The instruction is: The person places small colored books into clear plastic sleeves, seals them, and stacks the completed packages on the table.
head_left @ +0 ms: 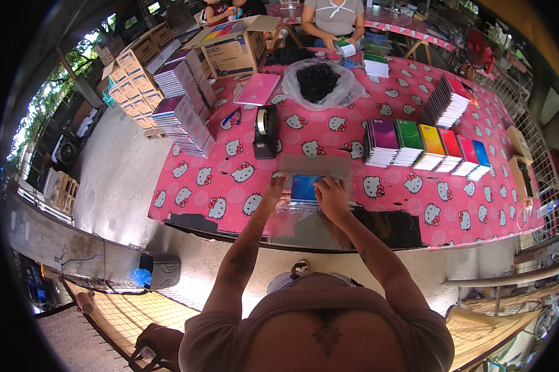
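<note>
A blue spiral notebook (305, 188) lies flat near the table's front edge, its wire binding toward me. Clear plastic film (283, 218) shows around its left and near sides. At the notebook's left edge, my left hand (275, 191) has its fingers closed on the film. The bent fingers of my right hand (332, 194) grip the notebook's upper right edge, partly covering the cover. Under and beyond the notebook is a greyish flat sheet (316, 164). A black tape dispenser (265, 139) stands just past my left hand, with blue-handled scissors (231, 118) to its left.
Stacked colored notebooks (409, 144) line the right side; taller stacks (183, 124) stand at left. Farther back are a cardboard box (233, 56), a pink notebook (257, 89) and a plastic bag of black material (319, 84). Across the table, a person (334, 22) holds a green notebook.
</note>
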`<state>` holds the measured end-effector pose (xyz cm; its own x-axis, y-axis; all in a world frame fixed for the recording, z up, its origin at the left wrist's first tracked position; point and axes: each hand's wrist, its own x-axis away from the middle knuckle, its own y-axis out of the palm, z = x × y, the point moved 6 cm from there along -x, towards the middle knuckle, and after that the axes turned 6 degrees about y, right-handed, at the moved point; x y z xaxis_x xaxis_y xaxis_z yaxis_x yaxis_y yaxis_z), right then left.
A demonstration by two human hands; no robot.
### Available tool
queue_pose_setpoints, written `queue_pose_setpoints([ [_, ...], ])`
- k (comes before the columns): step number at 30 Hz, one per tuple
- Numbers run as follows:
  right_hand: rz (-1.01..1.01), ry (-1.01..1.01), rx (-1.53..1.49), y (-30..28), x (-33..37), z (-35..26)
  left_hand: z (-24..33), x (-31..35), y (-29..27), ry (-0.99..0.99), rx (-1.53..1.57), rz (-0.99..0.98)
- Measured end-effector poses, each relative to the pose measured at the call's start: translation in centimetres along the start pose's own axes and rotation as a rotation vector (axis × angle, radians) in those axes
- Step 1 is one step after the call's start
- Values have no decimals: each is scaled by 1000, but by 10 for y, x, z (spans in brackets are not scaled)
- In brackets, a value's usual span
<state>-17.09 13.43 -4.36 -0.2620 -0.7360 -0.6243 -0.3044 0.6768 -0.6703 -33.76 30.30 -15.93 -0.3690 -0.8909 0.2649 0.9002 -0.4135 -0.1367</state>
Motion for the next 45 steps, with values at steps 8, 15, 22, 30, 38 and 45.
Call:
queue_pose_setpoints([
  [8,-139,174,42,3,6,40,126,91,110,1299,-953,-78],
  [15,-258,87,92,-12,41,-33,114,75,107,1246,-1061,-173],
  [22,-195,-72,436,13,56,-30,123,92,117,1285,-1150,-339],
  [30,-349,274,-129,-11,18,-2,90,85,108,1023,-1032,-244],
  [38,-396,-15,286,9,28,16,94,107,77,1013,-726,-70],
  [45,-456,3,288,1,21,7,119,-4,-62,948,-568,399],
])
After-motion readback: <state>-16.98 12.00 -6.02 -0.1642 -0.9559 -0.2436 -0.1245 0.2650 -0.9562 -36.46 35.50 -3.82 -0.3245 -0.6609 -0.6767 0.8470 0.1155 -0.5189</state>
